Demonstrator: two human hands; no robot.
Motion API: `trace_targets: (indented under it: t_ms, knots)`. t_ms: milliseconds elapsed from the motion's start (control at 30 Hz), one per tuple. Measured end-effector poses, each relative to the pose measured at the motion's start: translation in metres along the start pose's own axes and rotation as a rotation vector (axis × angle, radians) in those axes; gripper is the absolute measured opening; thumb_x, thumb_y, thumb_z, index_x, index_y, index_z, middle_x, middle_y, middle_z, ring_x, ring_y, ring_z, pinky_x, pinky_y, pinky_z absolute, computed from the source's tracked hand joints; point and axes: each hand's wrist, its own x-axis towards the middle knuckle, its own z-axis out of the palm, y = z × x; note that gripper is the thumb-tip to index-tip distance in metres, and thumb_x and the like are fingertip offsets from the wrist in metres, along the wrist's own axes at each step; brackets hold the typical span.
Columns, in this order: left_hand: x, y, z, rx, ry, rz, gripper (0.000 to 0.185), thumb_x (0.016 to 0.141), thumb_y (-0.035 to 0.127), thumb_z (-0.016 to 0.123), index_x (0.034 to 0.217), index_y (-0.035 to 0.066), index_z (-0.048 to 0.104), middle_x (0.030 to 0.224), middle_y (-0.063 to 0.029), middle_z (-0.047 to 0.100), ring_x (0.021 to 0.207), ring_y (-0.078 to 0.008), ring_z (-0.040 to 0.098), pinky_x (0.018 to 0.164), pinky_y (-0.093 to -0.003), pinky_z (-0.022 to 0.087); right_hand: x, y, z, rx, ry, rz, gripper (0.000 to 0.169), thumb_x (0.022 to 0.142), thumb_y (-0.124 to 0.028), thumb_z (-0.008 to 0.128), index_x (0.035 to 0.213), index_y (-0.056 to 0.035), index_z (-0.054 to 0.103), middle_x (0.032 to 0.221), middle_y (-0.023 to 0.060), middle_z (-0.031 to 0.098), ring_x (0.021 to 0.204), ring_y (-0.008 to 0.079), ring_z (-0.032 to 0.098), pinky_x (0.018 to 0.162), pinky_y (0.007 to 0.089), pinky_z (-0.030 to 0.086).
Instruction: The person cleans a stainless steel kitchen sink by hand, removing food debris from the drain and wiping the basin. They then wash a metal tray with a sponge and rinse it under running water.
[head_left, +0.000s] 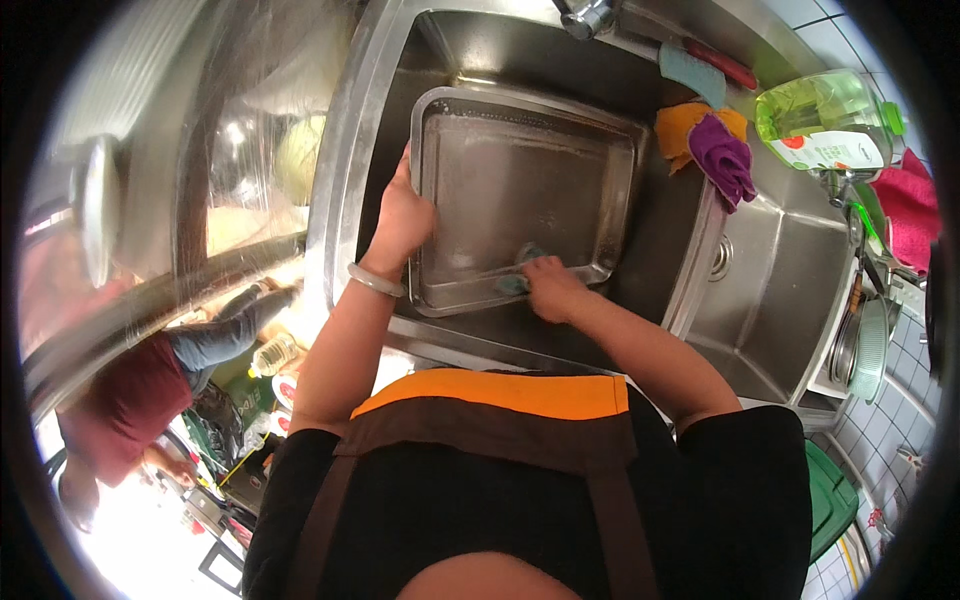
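A rectangular metal tray (525, 187) lies tilted within the large stainless steel sink basin (645, 277), its inner surface wet. My left hand (405, 214) grips the tray's left rim, with the fingers hidden behind it. In my right hand (556, 289) is a bluish-green scrubbing cloth or pad (513, 283), pressed against the near rim of the tray. The pad is partly covered by my fingers and somewhat blurred.
A faucet (589, 19) juts over the basin's far edge. Orange (681, 133) and purple cloths (721, 157) drape the divider beside a second basin (772, 292). A green detergent bottle (821, 120) stands at right. At left, a person (135, 405) is beyond a transparent sheet.
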Motion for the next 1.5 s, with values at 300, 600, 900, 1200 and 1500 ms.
trace_targets:
  t_ms: [300, 600, 900, 1200, 1500]
  knots:
    - [-0.001, 0.015, -0.021, 0.046, -0.177, -0.122, 0.066, 0.069, -0.005, 0.041, 0.134, 0.002, 0.034, 0.110, -0.0253, 0.057, 0.106, -0.0339, 0.054, 0.091, -0.0329, 0.040, 0.029, 0.022, 0.026, -0.013, -0.352, 0.060, 0.026, 0.077, -0.011, 0.050, 0.096, 0.0012, 0.063, 0.093, 0.0217, 0.062, 0.089, 0.0375, 0.059, 0.075, 0.0425, 0.048]
    - [-0.054, -0.027, -0.040, 0.169, -0.251, 0.038, 0.064, 0.069, -0.001, 0.044, 0.132, -0.001, 0.032, 0.103, -0.0288, 0.057, 0.103, -0.0403, 0.053, 0.088, -0.0392, 0.042, 0.023, -0.060, 0.006, 0.377, 0.234, -0.631, 0.050, 0.077, -0.016, 0.062, 0.124, -0.0085, 0.047, 0.125, 0.0159, 0.046, 0.118, 0.0312, 0.041, 0.098, 0.0407, 0.035]
    - [-0.071, -0.019, -0.036, 0.311, -0.117, -0.118, 0.067, 0.070, -0.004, 0.043, 0.135, 0.006, 0.032, 0.101, -0.0290, 0.057, 0.096, -0.0430, 0.055, 0.085, -0.0423, 0.044, 0.101, -0.023, -0.037, 0.102, 0.806, -0.384, 0.064, 0.081, -0.014, 0.054, 0.138, -0.0215, 0.028, 0.146, 0.0090, 0.018, 0.135, 0.0322, 0.014, 0.108, 0.0492, 0.015]
    - [-0.079, 0.008, -0.040, 0.104, -0.069, -0.130, 0.072, 0.065, -0.015, 0.034, 0.135, 0.004, 0.035, 0.124, -0.0198, 0.051, 0.117, -0.0272, 0.048, 0.096, -0.0300, 0.038, 0.099, 0.080, -0.022, 0.141, 0.662, 0.353, 0.055, 0.087, -0.016, 0.045, 0.138, -0.0087, 0.024, 0.142, 0.0198, 0.022, 0.130, 0.0348, 0.023, 0.105, 0.0428, 0.024]
    - [-0.088, 0.011, -0.035, -0.103, 0.049, 0.121, 0.064, 0.064, -0.016, 0.037, 0.125, -0.001, 0.043, 0.113, -0.0121, 0.055, 0.105, -0.0201, 0.053, 0.090, -0.0265, 0.038, 0.063, 0.050, 0.031, -0.341, 0.185, 0.382, 0.043, 0.082, -0.013, 0.046, 0.121, 0.0031, 0.044, 0.126, 0.0213, 0.037, 0.121, 0.0346, 0.032, 0.087, 0.0473, 0.042]
